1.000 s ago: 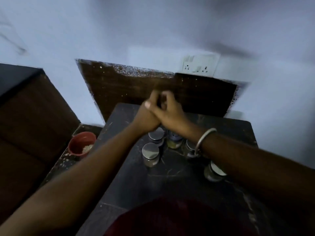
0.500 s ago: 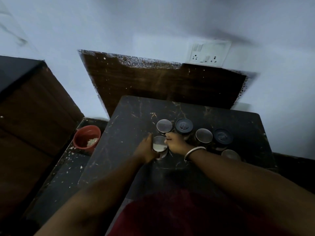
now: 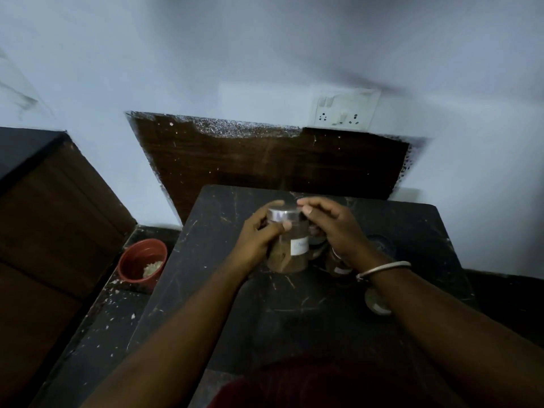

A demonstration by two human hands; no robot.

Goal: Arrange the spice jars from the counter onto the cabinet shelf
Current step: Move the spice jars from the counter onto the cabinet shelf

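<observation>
The brown cabinet (image 3: 59,216) is seen at 9 o'clock from the dark counter (image 3: 294,334). The spice jar (image 3: 290,254) is held upright over the counter, lid on top. It is gripped round its side from 9 o'clock by the curled fingers of the left hand (image 3: 253,245), which is judged the nearer hand for a carry to the cabinet. The lid is pinched from 2 o'clock by the bent fingertips of the right hand (image 3: 338,231).

Jar (image 3: 287,256) label blurred, unreadable; right hand (image 3: 338,231) hides other jars (image 3: 338,267).
</observation>
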